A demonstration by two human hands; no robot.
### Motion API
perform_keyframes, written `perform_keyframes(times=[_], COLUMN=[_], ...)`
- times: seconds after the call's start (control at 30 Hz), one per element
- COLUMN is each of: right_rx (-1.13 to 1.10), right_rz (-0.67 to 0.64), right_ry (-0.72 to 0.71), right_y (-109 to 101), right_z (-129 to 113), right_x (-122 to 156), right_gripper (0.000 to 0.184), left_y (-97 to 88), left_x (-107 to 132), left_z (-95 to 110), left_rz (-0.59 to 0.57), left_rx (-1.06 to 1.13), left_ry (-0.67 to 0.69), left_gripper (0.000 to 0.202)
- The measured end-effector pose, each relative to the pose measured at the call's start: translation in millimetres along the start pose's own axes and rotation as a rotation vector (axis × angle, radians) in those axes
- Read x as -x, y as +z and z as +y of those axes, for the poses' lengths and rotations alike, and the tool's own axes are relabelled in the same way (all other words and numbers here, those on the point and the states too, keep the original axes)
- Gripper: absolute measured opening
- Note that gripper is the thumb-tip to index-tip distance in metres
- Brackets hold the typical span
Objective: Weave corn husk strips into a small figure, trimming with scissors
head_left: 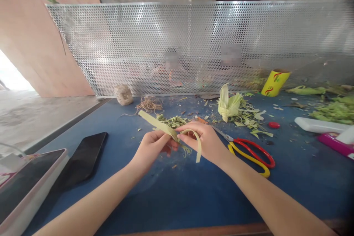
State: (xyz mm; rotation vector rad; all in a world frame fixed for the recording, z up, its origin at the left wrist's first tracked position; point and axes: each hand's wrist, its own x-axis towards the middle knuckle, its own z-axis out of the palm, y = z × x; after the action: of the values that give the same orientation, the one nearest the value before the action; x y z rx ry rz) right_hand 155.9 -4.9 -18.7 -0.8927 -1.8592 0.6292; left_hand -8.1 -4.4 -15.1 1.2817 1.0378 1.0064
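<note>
Both my hands meet over the middle of the blue table (177, 199). My left hand (153, 146) pinches a long pale green leaf strip (157, 124) that sticks out up and to the left. My right hand (206, 141) is closed on the same strip, whose other end curls over my fingers and hangs down. A small woven clump of strips (173, 121) lies just behind my hands.
Red and yellow scissors (253, 151) lie right of my right hand. A black phone (83, 158) and a tablet (24, 184) sit at left. Behind: corn husk (229, 105), twine (149, 104), yellow roll (275, 82), a perforated metal screen (193, 44) with people beyond.
</note>
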Motion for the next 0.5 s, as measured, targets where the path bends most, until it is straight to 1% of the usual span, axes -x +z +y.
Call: perform_keyframes(times=[0.17, 0.27, 0.4, 0.5], right_rx=[0.112, 0.170, 0.095, -0.006], right_rz=[-0.005, 0.017, 0.023, 0.043], right_ry=[-0.093, -0.102, -0.020, 0.098], right_y=[1.6, 2.4, 1.2, -2.2], right_z=[4.8, 7.5, 3.1, -1.5], right_x=[1.8, 3.0, 2.8, 0.6], right_gripper=[0.016, 0.018, 0.017, 0.014], left_y=[-0.9, -2.1, -4.0, -4.9], left_x=[1.5, 2.1, 1.8, 1.5], left_z=[1.2, 2.4, 3.3, 2.7], left_rz=[0.001, -0.052, -0.154, -0.159], left_rx=[0.076, 0.159, 0.195, 0.177], left_ry=[-0.049, -0.099, -0.140, -0.160], left_gripper=[0.017, 0.019, 0.022, 0.020])
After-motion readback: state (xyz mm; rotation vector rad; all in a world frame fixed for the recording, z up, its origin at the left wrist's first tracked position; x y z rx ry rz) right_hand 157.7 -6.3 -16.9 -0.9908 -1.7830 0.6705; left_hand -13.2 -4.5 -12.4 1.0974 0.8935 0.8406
